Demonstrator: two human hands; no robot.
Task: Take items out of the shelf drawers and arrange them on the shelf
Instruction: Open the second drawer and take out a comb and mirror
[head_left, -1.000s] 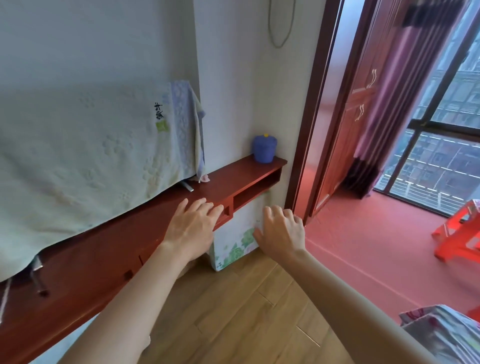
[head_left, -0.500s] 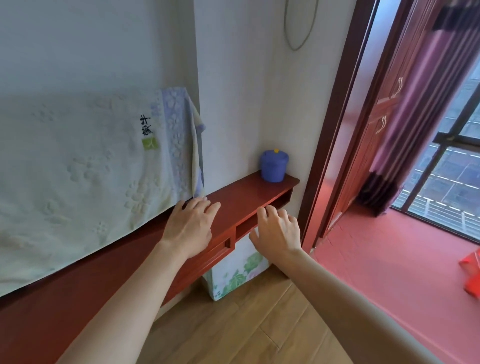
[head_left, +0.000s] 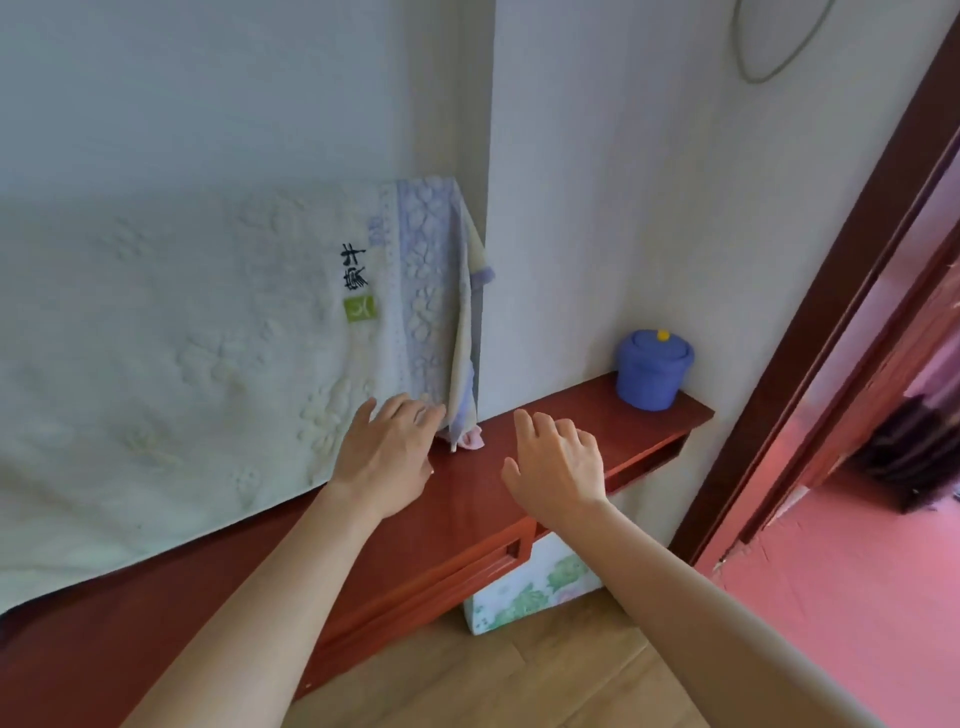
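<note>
the red wooden shelf (head_left: 561, 415) runs along the wall, its top bare in the stretch under the hands. its drawer front (head_left: 415, 577) sits below the top edge and looks closed, so nothing of what it holds can be seen; to the right of it an open cubby (head_left: 649, 462) shows only shadow. at the far right end of the shelf stands a blue lidded pot (head_left: 653, 370) with a small yellow knob, lid on, contents hidden.

the left hand (head_left: 387, 457) is spread flat with fingers apart, gripping nothing, its fingertips at the lower corner of a pale towel (head_left: 182, 364) that hangs down to the shelf; whether they touch the cloth cannot be told. the right hand (head_left: 556, 467) is likewise spread and empty, palm down over the shelf top, near the front edge. it is not clear whether it touches the wood.

a small pink scrap (head_left: 472, 440) lies on the shelf just under the towel's blue-patterned edge. on the wooden floor beneath the shelf sits a floral-printed box (head_left: 524, 592), partly tucked under the drawer. to the right, a dark door frame (head_left: 831, 291) opens onto a pink floor (head_left: 852, 597).
</note>
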